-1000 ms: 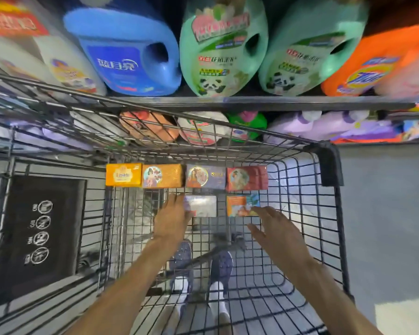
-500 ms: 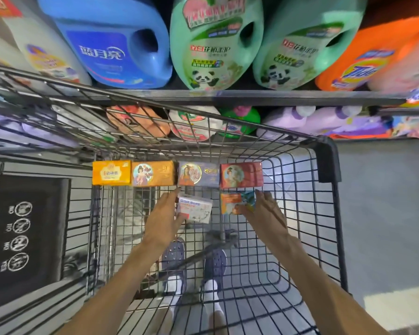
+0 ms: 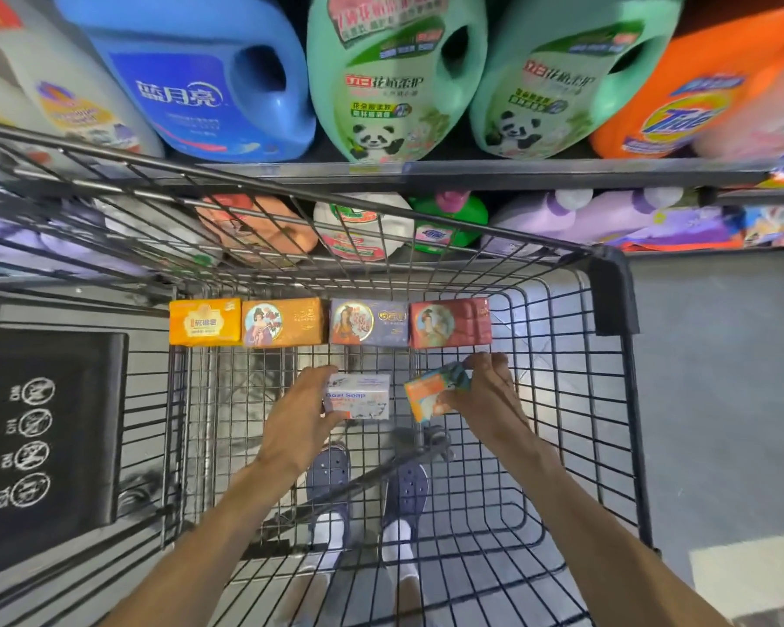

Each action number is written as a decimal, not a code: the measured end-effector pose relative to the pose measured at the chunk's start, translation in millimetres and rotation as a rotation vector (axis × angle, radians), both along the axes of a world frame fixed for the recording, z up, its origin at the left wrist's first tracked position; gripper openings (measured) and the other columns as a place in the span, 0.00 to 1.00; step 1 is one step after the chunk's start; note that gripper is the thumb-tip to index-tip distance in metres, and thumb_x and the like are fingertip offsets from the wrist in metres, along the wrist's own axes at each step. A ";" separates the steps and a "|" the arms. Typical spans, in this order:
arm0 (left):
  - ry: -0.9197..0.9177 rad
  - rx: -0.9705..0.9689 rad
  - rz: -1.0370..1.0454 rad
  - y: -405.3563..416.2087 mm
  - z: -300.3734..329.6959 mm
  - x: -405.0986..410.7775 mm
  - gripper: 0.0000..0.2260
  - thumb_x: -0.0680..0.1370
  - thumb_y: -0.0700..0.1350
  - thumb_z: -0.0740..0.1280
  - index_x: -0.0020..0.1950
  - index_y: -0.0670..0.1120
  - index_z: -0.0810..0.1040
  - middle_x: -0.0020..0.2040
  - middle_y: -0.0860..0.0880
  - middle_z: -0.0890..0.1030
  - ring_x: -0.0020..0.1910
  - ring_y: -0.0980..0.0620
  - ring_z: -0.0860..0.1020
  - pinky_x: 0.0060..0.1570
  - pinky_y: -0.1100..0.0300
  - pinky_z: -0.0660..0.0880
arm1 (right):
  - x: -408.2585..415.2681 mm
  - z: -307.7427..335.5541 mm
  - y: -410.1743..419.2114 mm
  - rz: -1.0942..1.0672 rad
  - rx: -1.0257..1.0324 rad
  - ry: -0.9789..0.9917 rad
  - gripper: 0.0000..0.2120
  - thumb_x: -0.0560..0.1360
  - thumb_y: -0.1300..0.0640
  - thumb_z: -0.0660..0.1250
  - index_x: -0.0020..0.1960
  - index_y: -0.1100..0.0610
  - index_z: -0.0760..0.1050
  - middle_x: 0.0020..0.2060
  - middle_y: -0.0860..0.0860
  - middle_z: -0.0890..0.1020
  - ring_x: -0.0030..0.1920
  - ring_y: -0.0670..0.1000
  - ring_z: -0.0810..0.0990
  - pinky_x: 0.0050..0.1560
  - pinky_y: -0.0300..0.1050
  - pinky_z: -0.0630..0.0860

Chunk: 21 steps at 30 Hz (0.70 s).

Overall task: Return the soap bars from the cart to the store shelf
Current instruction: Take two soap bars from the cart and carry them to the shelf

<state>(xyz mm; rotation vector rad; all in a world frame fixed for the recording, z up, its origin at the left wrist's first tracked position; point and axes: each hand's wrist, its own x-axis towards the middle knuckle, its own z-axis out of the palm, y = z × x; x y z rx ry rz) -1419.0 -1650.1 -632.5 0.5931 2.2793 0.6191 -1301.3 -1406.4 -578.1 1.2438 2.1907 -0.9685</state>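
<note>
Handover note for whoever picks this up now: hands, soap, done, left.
Left hand grips the white soap box; right hand grips the orange-teal soap box, tilted. Both are low inside the cart.
Four soap boxes sit in a row at the cart's far end.
Done: two bars in hand, none shelved.
Left: shelve these two, then the four.

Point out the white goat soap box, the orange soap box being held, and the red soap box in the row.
white soap box [image 3: 358, 395], head view, front label.
orange soap box [image 3: 428, 395], head view, front face.
red soap box [image 3: 451, 322], head view, front face.
</note>
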 end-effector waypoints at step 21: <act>-0.107 0.049 0.003 -17.2 39.5 -4.5 0.21 0.73 0.53 0.75 0.63 0.57 0.72 0.54 0.55 0.85 0.37 0.60 0.82 0.35 0.57 0.83 | 20.5 36.6 -3.5 0.178 -0.069 0.128 0.18 0.73 0.62 0.72 0.60 0.52 0.72 0.52 0.48 0.80 0.51 0.47 0.80 0.42 0.36 0.76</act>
